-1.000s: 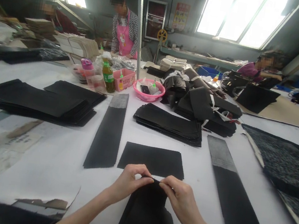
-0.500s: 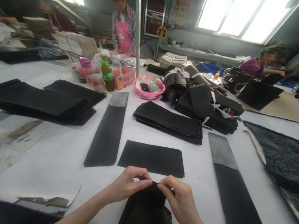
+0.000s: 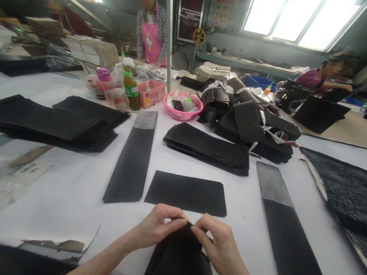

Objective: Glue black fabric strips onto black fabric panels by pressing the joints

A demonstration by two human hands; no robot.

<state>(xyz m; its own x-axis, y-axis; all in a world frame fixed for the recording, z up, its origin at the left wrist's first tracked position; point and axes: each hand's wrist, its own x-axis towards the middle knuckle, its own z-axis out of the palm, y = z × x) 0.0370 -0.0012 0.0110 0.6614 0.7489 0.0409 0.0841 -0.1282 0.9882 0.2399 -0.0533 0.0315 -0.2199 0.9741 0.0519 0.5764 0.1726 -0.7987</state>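
My left hand [image 3: 162, 227] and my right hand [image 3: 214, 237] are close together at the front of the table. Both pinch the far edge of a black sheet [image 3: 180, 267], thumbs on the near side. The sheet is bent over, and its lower part runs out of view towards me. Just beyond my fingers lies a flat black rectangular piece [image 3: 187, 193]. To the left of it is a long black strip [image 3: 132, 162] with a greyish far end. A similar strip [image 3: 295, 243] lies to the right.
Stacks of black pieces lie at left [image 3: 43, 120] and centre [image 3: 207, 148]. Behind them stand a pink basin [image 3: 180, 114], a green-labelled bottle [image 3: 131, 89] and a pink box [image 3: 151, 94]. A person in a pink apron [image 3: 151, 42] stands across the table; others sit left and right.
My right thumb and fingers have shifted slightly left along the sheet's edge, closer to my left hand. Both hands still pinch the sheet.
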